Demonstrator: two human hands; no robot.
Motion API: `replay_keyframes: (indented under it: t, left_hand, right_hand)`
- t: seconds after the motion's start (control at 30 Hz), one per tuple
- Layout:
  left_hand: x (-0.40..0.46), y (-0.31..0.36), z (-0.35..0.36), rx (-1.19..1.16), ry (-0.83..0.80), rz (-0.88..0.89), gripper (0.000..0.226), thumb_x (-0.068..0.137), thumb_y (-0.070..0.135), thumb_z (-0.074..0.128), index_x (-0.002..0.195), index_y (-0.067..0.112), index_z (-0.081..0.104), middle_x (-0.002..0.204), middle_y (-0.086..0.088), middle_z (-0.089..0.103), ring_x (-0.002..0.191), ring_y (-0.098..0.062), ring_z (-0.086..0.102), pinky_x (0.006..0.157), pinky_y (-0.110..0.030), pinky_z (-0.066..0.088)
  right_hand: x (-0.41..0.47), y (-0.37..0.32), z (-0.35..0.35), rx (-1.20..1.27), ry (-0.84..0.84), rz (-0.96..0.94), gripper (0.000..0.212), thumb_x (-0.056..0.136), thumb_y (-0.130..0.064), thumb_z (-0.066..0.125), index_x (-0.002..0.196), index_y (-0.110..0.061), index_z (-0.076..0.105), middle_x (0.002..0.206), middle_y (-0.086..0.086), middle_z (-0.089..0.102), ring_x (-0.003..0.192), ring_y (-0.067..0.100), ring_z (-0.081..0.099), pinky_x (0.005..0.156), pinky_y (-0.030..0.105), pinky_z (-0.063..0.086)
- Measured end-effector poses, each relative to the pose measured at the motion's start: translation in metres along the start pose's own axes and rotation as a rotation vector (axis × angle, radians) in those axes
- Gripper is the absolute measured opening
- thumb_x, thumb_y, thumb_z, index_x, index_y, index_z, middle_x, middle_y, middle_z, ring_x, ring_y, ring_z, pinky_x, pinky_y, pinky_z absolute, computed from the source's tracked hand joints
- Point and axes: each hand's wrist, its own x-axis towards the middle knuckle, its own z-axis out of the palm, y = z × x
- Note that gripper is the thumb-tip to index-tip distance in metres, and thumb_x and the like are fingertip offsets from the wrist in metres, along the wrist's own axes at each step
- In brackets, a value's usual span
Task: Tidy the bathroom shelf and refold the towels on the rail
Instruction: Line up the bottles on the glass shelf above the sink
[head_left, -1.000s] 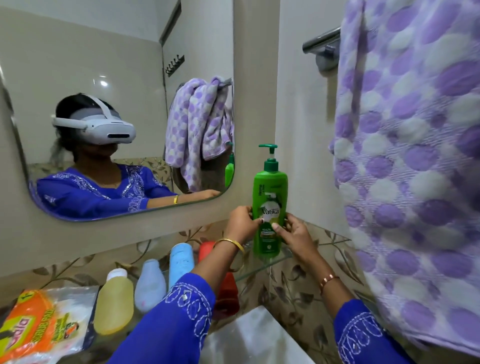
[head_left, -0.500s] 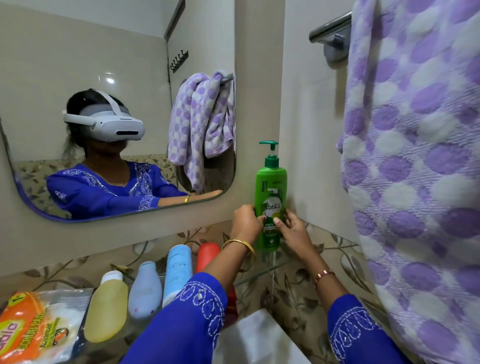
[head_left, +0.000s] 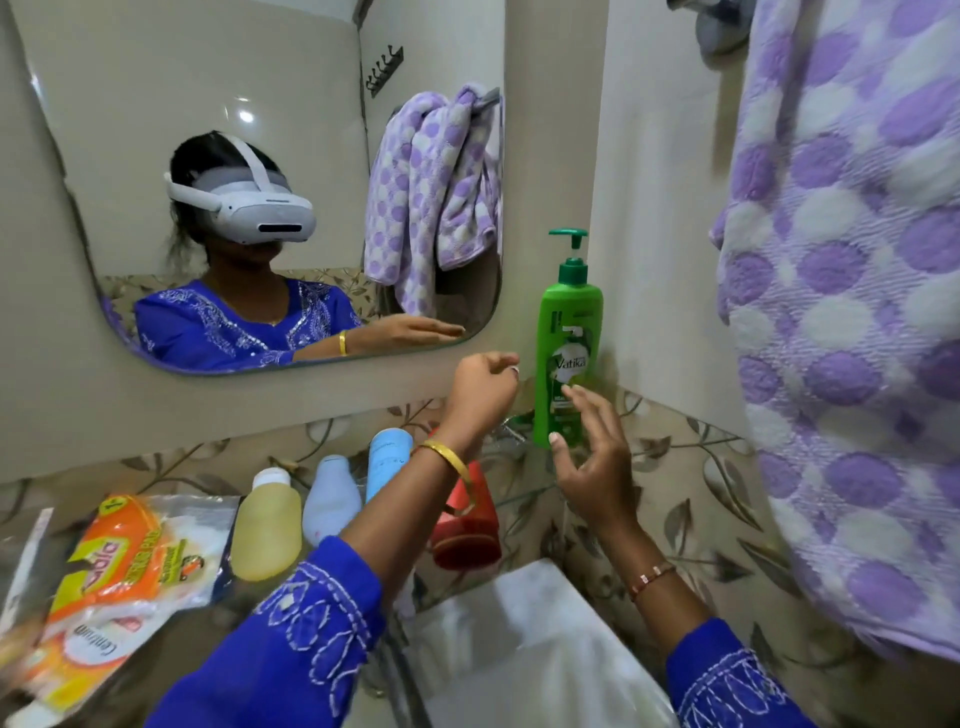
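Observation:
A green pump bottle stands upright in the right corner of the glass shelf. My left hand hovers just left of it, fingers loosely curled, holding nothing. My right hand is in front of the bottle's lower part, fingers spread, apart from it. A purple-and-white dotted towel hangs from the rail at the right. Lying on the shelf are a yellow bottle, a white bottle, a light blue bottle and a red container.
An orange scrub-pad packet lies at the shelf's left end. A mirror on the wall reflects a person and the towel. A white basin sits below the shelf. The wall corner is close behind the green bottle.
Both hands have let go of the green bottle and drawn back a little. The bottle stays upright in the corner. The view has shifted slightly.

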Motion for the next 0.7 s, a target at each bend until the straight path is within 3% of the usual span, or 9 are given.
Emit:
replay_keyframes:
  t: [0.07,0.13,0.23,0.33,0.43,0.5,0.6,0.7]
  left_hand:
    - [-0.01,0.0,-0.013,-0.054,-0.011,0.003,0.028,0.091,0.003,0.045,0.115,0.0,0.06,0.09,-0.009,0.062,0.083,-0.018,0.052,0.061,-0.016,0.042]
    - [-0.02,-0.004,-0.026,-0.087,-0.003,-0.007,0.027,0.091,0.003,0.044,0.112,0.001,0.061,0.09,-0.01,0.06,0.081,-0.016,0.051,0.046,-0.005,0.036]
    - [-0.034,-0.01,-0.042,-0.129,0.02,-0.022,0.028,0.092,0.0,0.043,0.112,-0.001,0.061,0.096,-0.009,0.061,0.089,-0.012,0.054,0.057,-0.002,0.039]
    - [-0.045,-0.016,-0.05,-0.135,0.024,-0.035,0.027,0.092,-0.001,0.043,0.111,-0.003,0.061,0.099,-0.012,0.062,0.093,-0.013,0.055,0.076,-0.014,0.043]
    - [-0.052,-0.021,-0.055,-0.121,0.021,-0.066,0.026,0.092,0.0,0.043,0.109,-0.003,0.063,0.105,-0.018,0.065,0.095,-0.016,0.057,0.091,-0.028,0.046]
    - [-0.053,-0.023,-0.057,-0.121,0.003,-0.082,0.025,0.092,-0.001,0.043,0.107,-0.004,0.063,0.106,-0.021,0.065,0.097,-0.019,0.059,0.096,-0.032,0.045]
    - [-0.052,-0.025,-0.056,-0.097,-0.036,-0.088,0.027,0.092,-0.002,0.041,0.109,-0.006,0.062,0.103,-0.013,0.062,0.098,-0.017,0.056,0.084,-0.021,0.046]
    - [-0.05,-0.026,-0.051,-0.102,-0.083,-0.089,0.03,0.093,-0.004,0.037,0.111,-0.002,0.062,0.101,-0.01,0.06,0.091,-0.015,0.057,0.068,-0.011,0.046]
  right_hand:
    - [-0.013,-0.008,0.005,0.001,-0.121,-0.058,0.051,0.074,-0.006,0.049,0.125,-0.007,0.054,0.127,0.013,0.054,0.121,0.015,0.044,0.106,0.02,0.032]
    - [-0.027,-0.015,0.01,0.005,-0.258,-0.106,0.058,0.069,-0.001,0.048,0.126,-0.009,0.053,0.13,0.011,0.052,0.125,0.013,0.04,0.109,0.015,0.026]
    - [-0.044,-0.021,0.018,-0.006,-0.405,-0.165,0.062,0.066,-0.002,0.05,0.128,-0.008,0.05,0.134,0.012,0.05,0.128,0.021,0.041,0.11,0.027,0.029]
    - [-0.051,-0.025,0.025,-0.019,-0.473,-0.218,0.064,0.067,-0.019,0.062,0.129,-0.008,0.048,0.135,0.016,0.049,0.126,0.029,0.044,0.108,0.035,0.034]
    - [-0.051,-0.027,0.031,-0.06,-0.515,-0.261,0.08,0.053,-0.014,0.084,0.126,-0.007,0.051,0.132,0.018,0.052,0.123,0.035,0.047,0.104,0.045,0.037]
    - [-0.05,-0.027,0.031,-0.055,-0.526,-0.287,0.081,0.05,-0.009,0.084,0.125,-0.004,0.053,0.129,0.019,0.054,0.122,0.036,0.048,0.102,0.048,0.039]
    - [-0.045,-0.03,0.024,0.057,-0.495,-0.182,0.072,0.055,-0.015,0.075,0.124,-0.011,0.054,0.126,0.006,0.055,0.119,0.018,0.047,0.101,0.032,0.039]
    - [-0.03,-0.038,0.018,0.199,-0.34,-0.034,0.05,0.067,-0.007,0.075,0.114,-0.018,0.059,0.111,-0.001,0.063,0.101,0.006,0.057,0.087,0.016,0.043]
